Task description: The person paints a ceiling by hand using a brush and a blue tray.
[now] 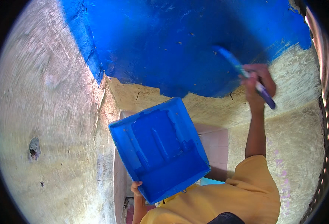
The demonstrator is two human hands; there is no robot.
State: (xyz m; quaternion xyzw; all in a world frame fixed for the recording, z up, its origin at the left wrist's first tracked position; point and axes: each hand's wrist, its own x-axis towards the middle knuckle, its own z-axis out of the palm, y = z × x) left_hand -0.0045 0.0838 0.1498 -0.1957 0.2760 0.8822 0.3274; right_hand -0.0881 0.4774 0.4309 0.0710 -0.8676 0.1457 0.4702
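Note:
A blue plastic paint tray point(160, 132), with wet blue paint in it, is tilted toward the camera in the lower middle. My left hand point(136, 186) grips it by the lower left edge, with the fingers over the rim. My right hand point(257, 82) is closed round the handle of a paintbrush point(229, 58), raised at the upper right and slightly blurred. The brush's tip is over the blue-painted surface point(142, 37) at the top; whether it touches cannot be told. An unpainted beige band runs below the paint's ragged edge.
A rough plaster wall point(41, 104) with small holes fills the left. Another unpainted wall point(295, 149) stands at the right, beside a dark gapped edge. Pinkish tiles point(213, 145) show behind the tray. Small nails stick out below the painted area.

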